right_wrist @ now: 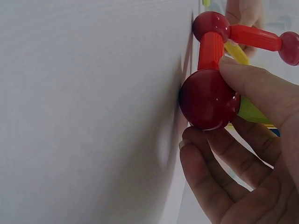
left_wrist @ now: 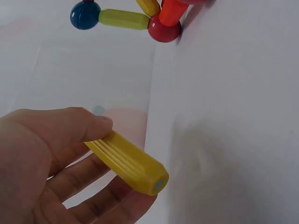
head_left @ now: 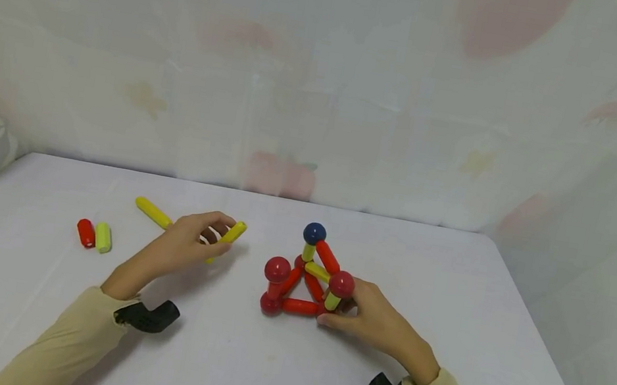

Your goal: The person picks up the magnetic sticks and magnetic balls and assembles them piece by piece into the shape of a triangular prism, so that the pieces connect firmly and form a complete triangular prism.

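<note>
My left hand (head_left: 188,242) pinches a yellow rod (head_left: 233,232) above the table, left of a ball-and-rod frame; in the left wrist view the thumb lies on the yellow rod (left_wrist: 128,161). The frame has a triangular base of red rods (head_left: 300,307) with red balls at its corners. Short rods stand up from the corners, topped by a blue ball (head_left: 315,233) and red balls (head_left: 277,270). A slanting red rod joins the blue ball to the right upper ball (head_left: 341,284). My right hand (head_left: 376,316) grips the frame's right corner, around the lower red ball (right_wrist: 210,99).
Left on the white table (head_left: 269,373) lie a short red rod (head_left: 86,233), a light green rod (head_left: 103,237) beside it, and a longer yellow rod (head_left: 153,212) partly behind my left hand. A patterned cloth (head_left: 326,75) hangs behind the table.
</note>
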### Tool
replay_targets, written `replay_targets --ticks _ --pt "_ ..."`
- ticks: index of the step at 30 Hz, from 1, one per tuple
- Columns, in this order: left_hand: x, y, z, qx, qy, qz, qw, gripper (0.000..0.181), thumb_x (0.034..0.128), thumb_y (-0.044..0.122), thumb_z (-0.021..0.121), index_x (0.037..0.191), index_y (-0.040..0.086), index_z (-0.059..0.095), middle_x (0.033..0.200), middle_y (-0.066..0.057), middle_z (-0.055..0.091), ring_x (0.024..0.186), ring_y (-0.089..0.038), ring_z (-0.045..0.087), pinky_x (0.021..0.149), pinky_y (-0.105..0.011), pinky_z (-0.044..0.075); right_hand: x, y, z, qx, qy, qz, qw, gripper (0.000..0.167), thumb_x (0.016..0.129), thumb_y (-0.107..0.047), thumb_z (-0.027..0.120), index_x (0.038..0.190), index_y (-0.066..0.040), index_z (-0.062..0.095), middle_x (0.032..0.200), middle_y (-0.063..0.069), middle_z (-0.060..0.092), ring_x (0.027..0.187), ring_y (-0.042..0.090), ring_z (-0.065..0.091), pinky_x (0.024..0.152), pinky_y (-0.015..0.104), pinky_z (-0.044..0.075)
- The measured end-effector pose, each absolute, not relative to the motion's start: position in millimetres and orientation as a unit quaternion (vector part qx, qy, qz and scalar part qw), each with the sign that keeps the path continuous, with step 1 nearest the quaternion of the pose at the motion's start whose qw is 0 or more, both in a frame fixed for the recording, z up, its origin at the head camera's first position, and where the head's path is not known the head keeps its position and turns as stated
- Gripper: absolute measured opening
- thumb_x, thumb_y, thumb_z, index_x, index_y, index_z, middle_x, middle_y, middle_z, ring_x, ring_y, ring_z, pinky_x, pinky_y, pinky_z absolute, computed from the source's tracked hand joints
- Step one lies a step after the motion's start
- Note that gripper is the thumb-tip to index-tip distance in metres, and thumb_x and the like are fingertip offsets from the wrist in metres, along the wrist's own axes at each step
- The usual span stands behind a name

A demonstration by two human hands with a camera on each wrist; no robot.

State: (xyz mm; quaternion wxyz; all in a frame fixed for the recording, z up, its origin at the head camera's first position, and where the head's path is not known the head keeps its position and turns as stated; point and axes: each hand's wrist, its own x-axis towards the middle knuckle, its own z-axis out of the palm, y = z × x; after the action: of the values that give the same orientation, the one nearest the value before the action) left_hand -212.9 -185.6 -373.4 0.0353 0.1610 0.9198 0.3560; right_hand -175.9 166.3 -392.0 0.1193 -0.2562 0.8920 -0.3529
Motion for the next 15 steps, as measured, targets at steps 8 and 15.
replay_targets --ticks 8,15 --pt "-210.4 -180.8 -369.8 0.171 0.913 0.368 0.035 0.041 0.0928 0.018 0.069 0.130 0.005 0.058 0.117 -0.014 0.068 0.101 -0.028 0.067 0.082 -0.040 0.057 -175.9 165.7 -392.0 -0.261 0.891 -0.353 0.118 0.035 0.082 -0.032 0.081 0.105 -0.013 0.063 0.091 -0.005 0.065 0.081 0.009 0.061 0.074 0.022 0.053" --pt "-209.6 -175.5 -366.7 0.169 0.908 0.382 0.043 0.044 0.0925 0.021 0.070 0.132 0.006 0.058 0.118 -0.015 0.069 0.103 -0.029 0.068 0.083 -0.041 0.058 -174.2 166.6 -391.1 -0.258 0.891 -0.341 0.154 0.039 0.081 -0.030 0.082 0.112 -0.015 0.062 0.094 -0.008 0.064 0.084 0.010 0.060 0.076 0.022 0.053"
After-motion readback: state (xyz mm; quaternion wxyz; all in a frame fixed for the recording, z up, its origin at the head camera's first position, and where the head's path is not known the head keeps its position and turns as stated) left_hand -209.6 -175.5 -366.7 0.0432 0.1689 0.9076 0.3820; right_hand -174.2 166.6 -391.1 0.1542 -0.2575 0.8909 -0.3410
